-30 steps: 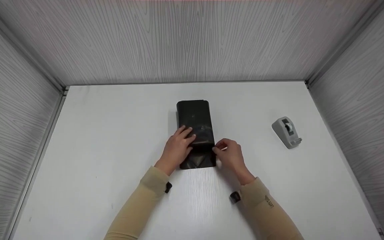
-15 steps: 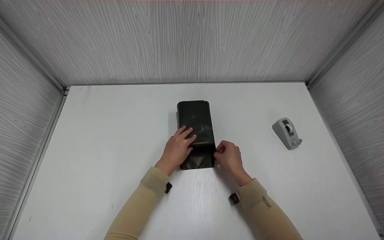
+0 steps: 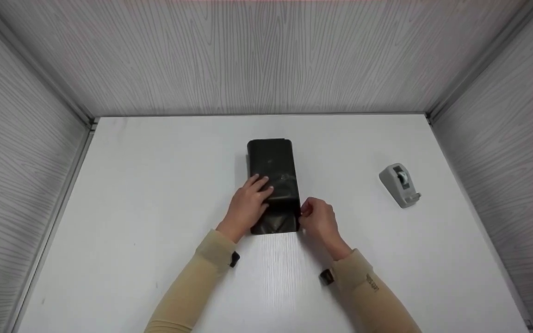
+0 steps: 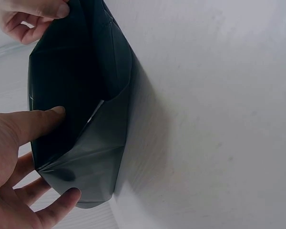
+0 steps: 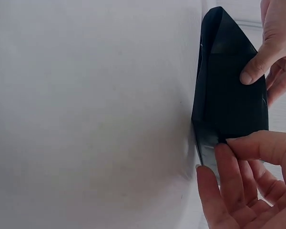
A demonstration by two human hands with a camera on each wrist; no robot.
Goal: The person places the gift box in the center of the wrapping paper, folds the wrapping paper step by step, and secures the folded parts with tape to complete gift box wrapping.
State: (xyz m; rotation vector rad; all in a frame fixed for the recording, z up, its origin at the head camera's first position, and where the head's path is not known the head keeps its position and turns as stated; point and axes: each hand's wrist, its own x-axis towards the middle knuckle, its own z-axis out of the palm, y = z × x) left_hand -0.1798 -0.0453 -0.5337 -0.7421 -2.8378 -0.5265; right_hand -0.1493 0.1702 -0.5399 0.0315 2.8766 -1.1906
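A black box-shaped package point(image 3: 273, 162) lies lengthwise on the white table, covered in glossy black wrapping paper point(image 5: 238, 109). At its near end the paper sticks out as a loose, partly folded flap point(image 3: 274, 223) with a triangular crease. My left hand point(image 3: 244, 207) rests on the package's left side, fingers spread across its top, the thumb point(image 4: 47, 121) against the near end. My right hand point(image 3: 319, 219) is at the near right corner, where thumb and index finger pinch the paper's edge. The inside of the folds is dark in both wrist views.
A grey tape dispenser point(image 3: 399, 185) stands on the right part of the white table point(image 3: 155, 185). Wood-grain panels point(image 3: 262, 55) enclose the table at the back and on both sides.
My right hand has slid slightly down along the paper's right edge, toward the near corner. The left hand stays on the package, which has barely moved.
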